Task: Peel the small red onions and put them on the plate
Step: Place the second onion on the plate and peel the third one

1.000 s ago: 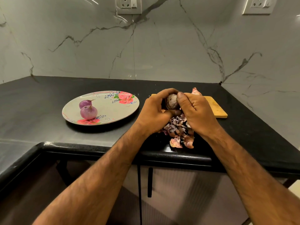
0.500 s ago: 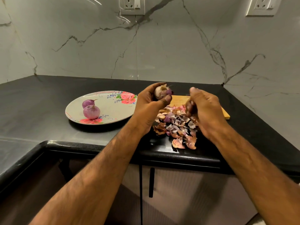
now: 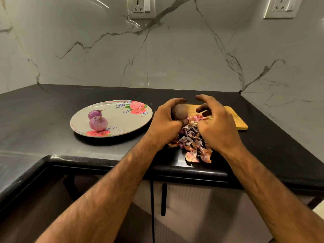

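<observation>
My left hand (image 3: 166, 120) grips a small red onion (image 3: 180, 111) with dull brownish-purple skin, held just above the counter by the wooden board. My right hand (image 3: 215, 123) hovers beside it, fingers loosely curled and apart from the onion, holding nothing that I can see. Two peeled purple onions (image 3: 98, 123) lie on the left part of the floral plate (image 3: 122, 120). A heap of onion skins (image 3: 192, 141) lies under and between my hands.
A wooden cutting board (image 3: 235, 118) lies behind my right hand. The black counter (image 3: 52, 109) has a rounded front edge near the skins. Marble walls with sockets stand behind. Cabinet doors with black handles are below.
My left hand has lowered the onion back toward the board. My right hand has come back up beside the onion with its fingers spread more. The view has shifted slightly.
</observation>
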